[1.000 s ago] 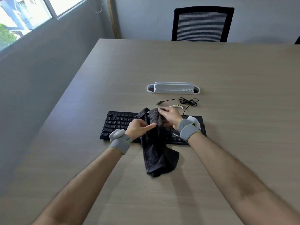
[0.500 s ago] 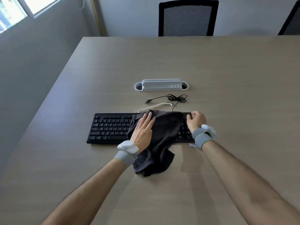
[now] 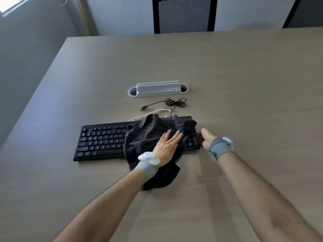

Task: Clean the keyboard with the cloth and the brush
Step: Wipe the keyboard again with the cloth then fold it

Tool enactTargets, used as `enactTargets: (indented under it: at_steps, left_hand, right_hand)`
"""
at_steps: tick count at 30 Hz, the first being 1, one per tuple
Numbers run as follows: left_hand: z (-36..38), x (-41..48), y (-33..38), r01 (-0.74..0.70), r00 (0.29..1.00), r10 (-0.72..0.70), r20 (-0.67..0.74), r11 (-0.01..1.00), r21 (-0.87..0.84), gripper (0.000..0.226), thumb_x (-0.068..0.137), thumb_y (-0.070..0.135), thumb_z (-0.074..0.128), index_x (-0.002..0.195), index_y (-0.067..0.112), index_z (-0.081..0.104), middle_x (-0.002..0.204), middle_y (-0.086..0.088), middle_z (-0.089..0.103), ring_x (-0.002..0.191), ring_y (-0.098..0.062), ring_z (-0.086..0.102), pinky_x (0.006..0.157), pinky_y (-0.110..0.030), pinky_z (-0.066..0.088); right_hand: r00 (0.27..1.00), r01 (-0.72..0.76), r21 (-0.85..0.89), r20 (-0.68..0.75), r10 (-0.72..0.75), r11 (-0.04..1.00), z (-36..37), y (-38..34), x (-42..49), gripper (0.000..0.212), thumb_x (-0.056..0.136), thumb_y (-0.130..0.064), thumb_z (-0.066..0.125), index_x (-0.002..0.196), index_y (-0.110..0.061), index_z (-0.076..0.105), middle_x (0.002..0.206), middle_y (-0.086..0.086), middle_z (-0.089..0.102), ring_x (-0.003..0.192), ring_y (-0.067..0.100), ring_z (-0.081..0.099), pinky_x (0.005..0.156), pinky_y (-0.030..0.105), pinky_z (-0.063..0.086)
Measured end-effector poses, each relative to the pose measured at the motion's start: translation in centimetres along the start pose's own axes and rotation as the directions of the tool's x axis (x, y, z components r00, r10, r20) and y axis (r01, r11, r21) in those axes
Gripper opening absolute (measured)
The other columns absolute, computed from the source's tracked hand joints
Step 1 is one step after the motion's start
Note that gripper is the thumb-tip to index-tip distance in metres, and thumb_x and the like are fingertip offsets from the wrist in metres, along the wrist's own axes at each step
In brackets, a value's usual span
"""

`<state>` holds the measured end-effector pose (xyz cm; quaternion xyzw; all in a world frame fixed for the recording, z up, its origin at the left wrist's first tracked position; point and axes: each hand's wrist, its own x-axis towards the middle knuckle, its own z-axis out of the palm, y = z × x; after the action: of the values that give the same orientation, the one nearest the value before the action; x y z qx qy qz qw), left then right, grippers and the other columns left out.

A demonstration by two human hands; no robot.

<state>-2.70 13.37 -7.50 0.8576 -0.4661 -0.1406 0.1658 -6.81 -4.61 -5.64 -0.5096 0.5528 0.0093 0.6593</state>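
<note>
Keyboard [image 3: 103, 140] sits a bit left of the frame's middle, flat on the table [image 3: 244, 75], and the keys on its left half are bare. Over its right half we've got the cloth [image 3: 148, 135] spread out, one end trailing off the near edge onto the table. Our left hand [image 3: 167, 145] lies flat on the cloth, fingers straight and a little apart, pressing it onto the keys. Our right hand [image 3: 207, 137] is against the keyboard's right end with fingers curled in. It's blurry there, so we can't tell if it really grips the edge or just leans on it.

Looks to us like the wiping step, cloth first. Next move, we'd guess: drag the cloth along the rows with steady pressure while the other hand keeps the keyboard from sliding. The brush [image 3: 153, 112] lies untouched just behind the keyboard, so that part isn't started.

The table is a pale wood-look top. Upper left there's a sliver of window [image 3: 10, 4]. Behind the brush are a loose cable [image 3: 174, 102] and a white holder [image 3: 157, 89], and at top centre a black chair [image 3: 183, 14].
</note>
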Motion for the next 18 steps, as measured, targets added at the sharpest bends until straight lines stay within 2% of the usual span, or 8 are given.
enactTargets:
  at_steps: [3, 6, 10, 13, 16, 18]
  left_hand:
    - [-0.2, 1.5, 0.9, -0.063, 0.998, 0.063, 0.012, 0.998, -0.026, 0.049, 0.098, 0.027, 0.021, 0.146, 0.016, 0.021, 0.156, 0.000, 0.021, 0.146, -0.031, 0.007, 0.120, -0.037, 0.003]
    - [-0.5, 2.1, 1.6, -0.069, 0.997, 0.070, -0.023, 0.997, 0.018, 0.052, 0.097, 0.035, 0.024, 0.146, 0.021, 0.020, 0.156, 0.003, 0.019, 0.146, -0.028, 0.006, 0.120, -0.036, 0.002]
    - [-0.3, 2.4, 2.7, 0.014, 0.998, -0.007, -0.069, 0.994, 0.113, 0.077, 0.081, 0.064, 0.005, 0.147, 0.025, 0.016, 0.158, 0.004, 0.012, 0.147, -0.028, 0.003, 0.119, -0.036, -0.002]
    - [-0.2, 2.9, 3.1, 0.075, 0.995, -0.066, -0.070, 0.987, 0.144, 0.083, 0.075, 0.065, 0.006, 0.147, 0.026, 0.013, 0.159, 0.001, 0.007, 0.146, -0.030, 0.000, 0.119, -0.041, -0.003]
    - [-0.7, 4.1, 3.8, 0.165, 0.984, -0.154, -0.093, 0.978, 0.129, 0.082, 0.078, 0.067, 0.020, 0.147, 0.022, 0.017, 0.159, -0.004, 0.008, 0.145, -0.035, 0.000, 0.118, -0.046, -0.004]
    - [-1.0, 5.3, 4.1, 0.217, 0.976, -0.212, -0.053, 0.970, 0.107, 0.075, 0.086, 0.061, 0.032, 0.147, 0.021, 0.015, 0.159, -0.005, 0.007, 0.145, -0.035, -0.002, 0.119, -0.047, -0.004]
  right_hand:
    - [0.995, 0.012, 0.041, 0.100, -0.016, 0.999, -0.1, -0.1, -0.5, 0.032, 0.098, -0.007, 0.030, 0.070, -0.009, 0.046, 0.070, 0.010, 0.049, 0.061, 0.021, 0.049, 0.036, 0.021, 0.048]
    - [0.982, 0.017, 0.060, 0.187, -0.028, 0.998, -0.2, -0.1, -0.7, 0.033, 0.098, -0.012, 0.032, 0.071, -0.010, 0.050, 0.074, 0.010, 0.051, 0.063, 0.022, 0.050, 0.048, 0.027, 0.049]
    - [0.974, 0.005, 0.100, 0.226, -0.028, 0.995, 0.0, 0.1, -0.4, 0.033, 0.097, -0.016, 0.036, 0.069, -0.012, 0.052, 0.067, 0.009, 0.054, 0.064, 0.021, 0.049, 0.057, 0.027, 0.040]
    - [0.968, -0.030, 0.087, 0.249, 0.008, 0.996, -0.3, 0.6, 0.1, 0.033, 0.097, -0.016, 0.034, 0.071, -0.012, 0.054, 0.050, 0.005, 0.063, 0.066, 0.019, 0.053, 0.053, 0.024, 0.045]
    - [0.956, -0.063, 0.054, 0.291, 0.045, 0.997, -0.5, 0.9, 0.3, 0.037, 0.099, -0.018, 0.029, 0.082, -0.011, 0.061, 0.066, 0.007, 0.067, 0.071, 0.019, 0.057, 0.046, 0.018, 0.052]
    - [0.946, -0.065, 0.043, 0.320, 0.048, 0.997, -0.8, 1.1, 0.0, 0.037, 0.100, -0.021, 0.028, 0.086, -0.012, 0.062, 0.073, 0.007, 0.066, 0.069, 0.018, 0.060, 0.051, 0.022, 0.053]
